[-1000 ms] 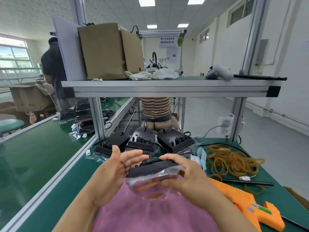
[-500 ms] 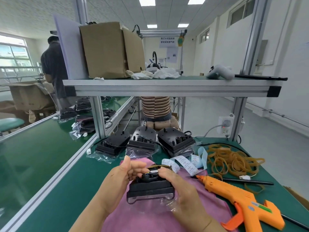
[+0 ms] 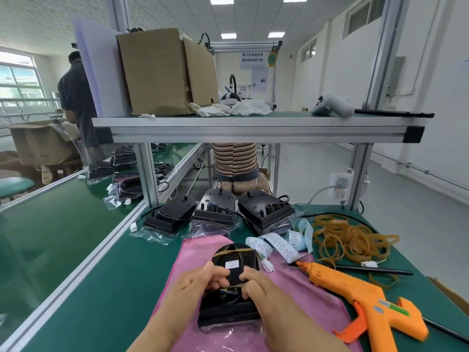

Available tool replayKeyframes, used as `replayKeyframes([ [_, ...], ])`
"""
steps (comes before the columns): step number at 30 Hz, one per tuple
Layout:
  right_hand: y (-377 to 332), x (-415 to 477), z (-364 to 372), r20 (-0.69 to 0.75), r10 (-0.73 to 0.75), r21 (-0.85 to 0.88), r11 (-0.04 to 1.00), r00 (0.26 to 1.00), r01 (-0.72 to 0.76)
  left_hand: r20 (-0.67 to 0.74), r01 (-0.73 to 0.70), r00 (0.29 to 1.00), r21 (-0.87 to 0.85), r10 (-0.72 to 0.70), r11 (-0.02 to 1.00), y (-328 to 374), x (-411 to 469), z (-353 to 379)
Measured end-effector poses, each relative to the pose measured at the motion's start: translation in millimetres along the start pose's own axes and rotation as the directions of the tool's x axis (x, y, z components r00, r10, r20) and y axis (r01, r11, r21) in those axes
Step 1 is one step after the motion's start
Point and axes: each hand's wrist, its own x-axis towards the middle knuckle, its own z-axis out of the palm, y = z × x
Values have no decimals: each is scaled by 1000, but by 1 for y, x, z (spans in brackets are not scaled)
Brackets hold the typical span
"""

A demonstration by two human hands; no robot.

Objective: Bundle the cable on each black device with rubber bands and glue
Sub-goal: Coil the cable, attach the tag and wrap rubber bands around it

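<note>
Left hand: bare, fingers and thumb in view
Right hand: bare, knuckles toward the camera
Left forearm: bare
Right forearm: bare

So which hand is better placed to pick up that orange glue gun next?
Probably the right hand: the glue gun lies just right of the black device both hands hold. The left hand would have to reach across it.

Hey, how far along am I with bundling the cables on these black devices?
Done: nothing I can confirm. The three devices at the back have cables too small to judge. In hand: your left hand and right hand pinch a rubber band stretched across the device on the pink cloth. Still to do: glue, since the glue gun lies untouched beside you.
</note>
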Motion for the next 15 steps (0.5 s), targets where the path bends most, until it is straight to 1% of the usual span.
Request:
replayKeyframes([
  [3,-4,-5,-20,130,21,-72,997,991,-12,30,-6,1000,65,4,998,-2,-3,6],
  [5,1,-7,-16,138,98,-127,989,985,-81,23,-48,999,141,46,989,-7,-5,11],
  [7,16,-16,-14,64,249,-155,959,966,-237,-14,-96,995,200,101,975,-14,-6,14],
  [9,34,-38,-17,-93,405,-82,907,909,-413,-39,-134,988,241,148,961,-21,-7,17],
  [10,40,-50,-18,-132,469,-68,875,873,-480,-48,-151,984,258,169,954,-25,-7,18],
  [12,53,-75,-23,-143,585,-67,799,798,-598,-70,-184,975,275,211,944,-30,-7,20],
  [14,66,-93,-32,-214,649,-56,738,730,-672,-90,-205,968,264,236,943,-34,-7,21],
  [15,68,-100,-36,-241,663,-72,716,708,-695,-96,-210,966,255,241,944,-35,-6,21],
])
